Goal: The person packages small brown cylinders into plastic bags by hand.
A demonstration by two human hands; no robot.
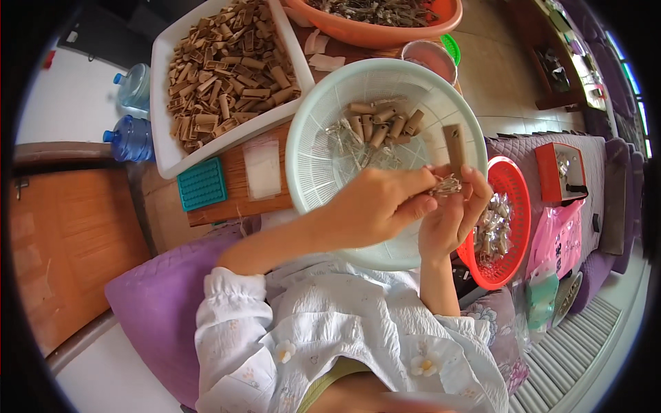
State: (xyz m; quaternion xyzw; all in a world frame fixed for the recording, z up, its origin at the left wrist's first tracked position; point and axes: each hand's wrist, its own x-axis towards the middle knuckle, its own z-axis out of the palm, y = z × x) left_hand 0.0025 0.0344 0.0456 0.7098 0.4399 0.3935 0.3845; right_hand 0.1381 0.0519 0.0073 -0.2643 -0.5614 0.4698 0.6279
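While the right hand (451,217) grips a slim, upright tan tube (454,150), the left hand (385,199) pinches a shiny tangle (447,184) just below it. Both hands hide part of the pale basket (428,93) beneath; beyond them lie more tubes (397,126), then, farther left, a heaped white tray (239,131).

Stuff lying around the pink bag (556,237)

So a green bag (542,299) sits just below the pink one. Purple upholstery (593,281) runs along the bag's right, and a white slatted panel (566,351) shows lower right. Wooden furniture (551,101) stands well above it. Way over to the bag's left: a wooden door (76,248) and two water jugs, the paler one (135,88) behind the deeper blue one (131,140).
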